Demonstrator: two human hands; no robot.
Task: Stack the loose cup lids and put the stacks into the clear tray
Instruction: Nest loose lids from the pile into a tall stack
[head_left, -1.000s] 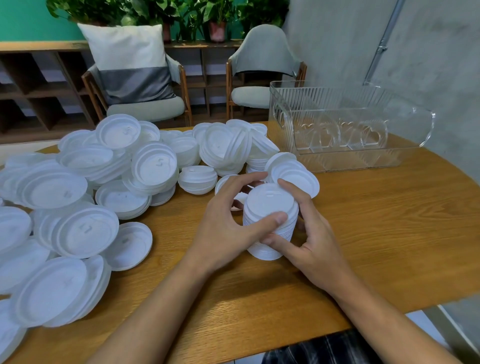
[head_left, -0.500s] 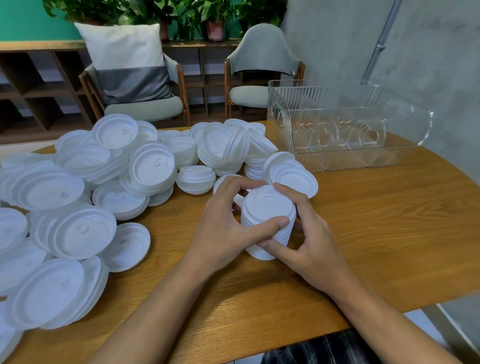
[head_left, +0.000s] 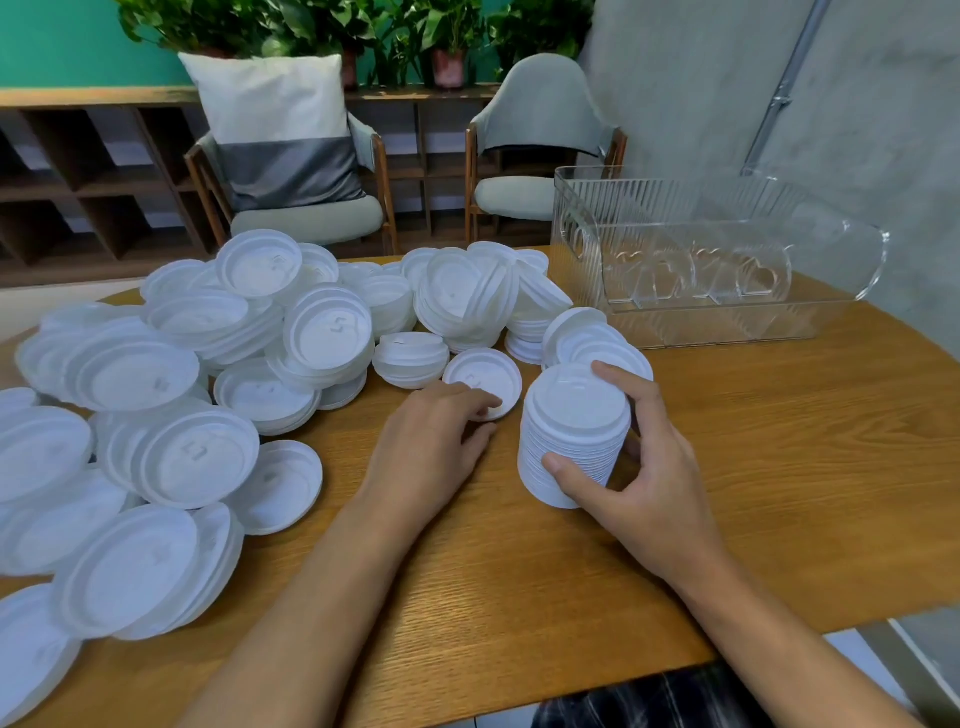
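Left hand (head_left: 436, 436) being shifted from stack (head_left: 574, 431) to a loose lid (head_left: 483, 382)
The stack is being gripped by the right hand (head_left: 634, 467) alone, on the table (head_left: 779, 441), apart from the clear tray (head_left: 727, 260); the lid is being touched, whether pinched cannot be told.

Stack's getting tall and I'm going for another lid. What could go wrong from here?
1. The right hand alone grips the tall stack, thumb low and fingers at the top; squeezed unevenly, it could lean or spill.
2. The left hand touches a loose lid lying close beside the stack; dragging it might nudge the stack's base.
3. The heaps behind lean on one another; a bump could slide lids off the table.
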